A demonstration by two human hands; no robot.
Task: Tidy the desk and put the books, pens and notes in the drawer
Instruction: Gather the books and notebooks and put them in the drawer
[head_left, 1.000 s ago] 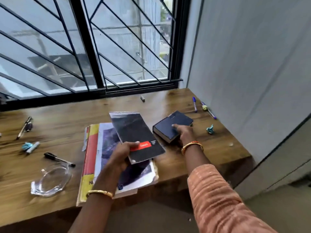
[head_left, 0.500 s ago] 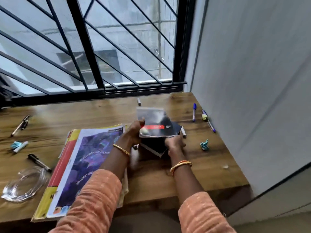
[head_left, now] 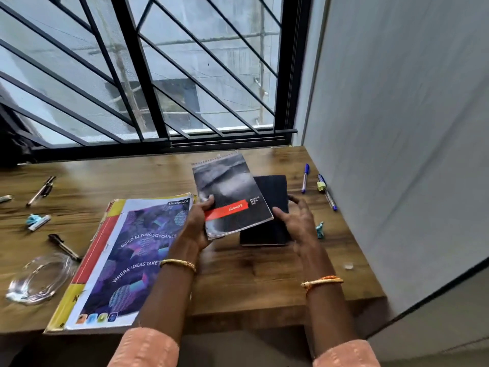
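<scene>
While your left hand point(head_left: 197, 226) gripped the spiral pad point(head_left: 232, 196) at frame centre over the dark notebook point(head_left: 274, 207), your right hand point(head_left: 297, 221) hovered open beside it; stacking seemed underway, and next both needed squaring for the drawer, which was not in view.

**Room around the black book**

Bare worktop point(head_left: 264, 282) lies open in front of the black book point(head_left: 272, 207). Left of it a big notebook point(head_left: 127, 260) fills the surface. Right of it sit two pens point(head_left: 305, 178) and a small teal clip point(head_left: 320, 230), then the wall point(head_left: 397, 154). Behind it, window bars point(head_left: 137, 75) close off the far edge.
</scene>
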